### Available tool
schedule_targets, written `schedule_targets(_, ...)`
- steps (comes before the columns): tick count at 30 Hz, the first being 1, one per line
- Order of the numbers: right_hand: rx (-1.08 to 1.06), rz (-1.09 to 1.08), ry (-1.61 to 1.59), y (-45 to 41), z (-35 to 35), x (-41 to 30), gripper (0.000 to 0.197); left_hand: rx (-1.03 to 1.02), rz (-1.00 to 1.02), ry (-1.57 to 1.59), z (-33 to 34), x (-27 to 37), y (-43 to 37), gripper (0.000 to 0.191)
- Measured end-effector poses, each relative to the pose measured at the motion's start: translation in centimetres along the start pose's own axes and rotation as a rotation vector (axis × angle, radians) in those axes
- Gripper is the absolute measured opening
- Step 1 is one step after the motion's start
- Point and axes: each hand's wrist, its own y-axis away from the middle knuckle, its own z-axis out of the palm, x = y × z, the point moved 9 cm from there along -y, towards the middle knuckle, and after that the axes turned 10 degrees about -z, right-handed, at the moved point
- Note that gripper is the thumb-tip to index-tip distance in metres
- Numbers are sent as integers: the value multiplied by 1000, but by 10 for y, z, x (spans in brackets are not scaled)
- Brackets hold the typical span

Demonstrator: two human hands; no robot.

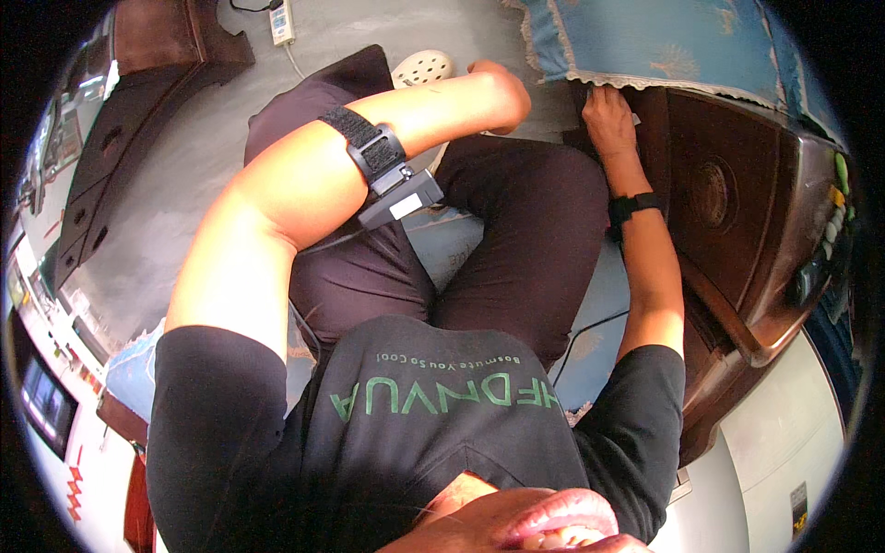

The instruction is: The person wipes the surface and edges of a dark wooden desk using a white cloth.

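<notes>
My left hand is bent sharply at the wrist above my lap, near the cream clog on my foot. Its fingers are mostly hidden, so what it holds cannot be made out. My right hand reaches to the lace-trimmed hem of a blue cloth, beside a dark wooden cabinet-like piece of furniture. Its fingertips are partly hidden by the hem. Beside this hand a small white piece shows; whether it is held is unclear.
A black box-shaped device is strapped to my left forearm, with a cable. A black band circles my right wrist. On the grey floor lies a white power strip. Dark wooden furniture stands at left.
</notes>
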Motion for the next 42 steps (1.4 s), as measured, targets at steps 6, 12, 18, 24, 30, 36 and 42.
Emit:
schedule_targets(6,-114,-3,-55,-6,54,-26,10,45,11,54,-11,13,5,35)
schedule_targets(12,-42,-41,-561,5,91,-45,45,58,94,1,-18,36,3,24)
schedule_targets(18,-224,-131,-274,-32,87,-46,21,20,79,-23,-5,32,8,25)
schedule_targets(24,-448,-59,-127,-9,109,-50,23,56,57,75,-6,19,-2,24)
schedule_targets(30,-428,-214,311,98,168,-50,30,101,96,46,-32,35,-5,24)
schedule_targets(36,-477,-114,-92,17,128,-47,28,-33,72,-24,-14,39,12,25)
schedule_targets(42,-594,113,-334,-1,157,-32,23,105,43,73,-22,25,4,23)
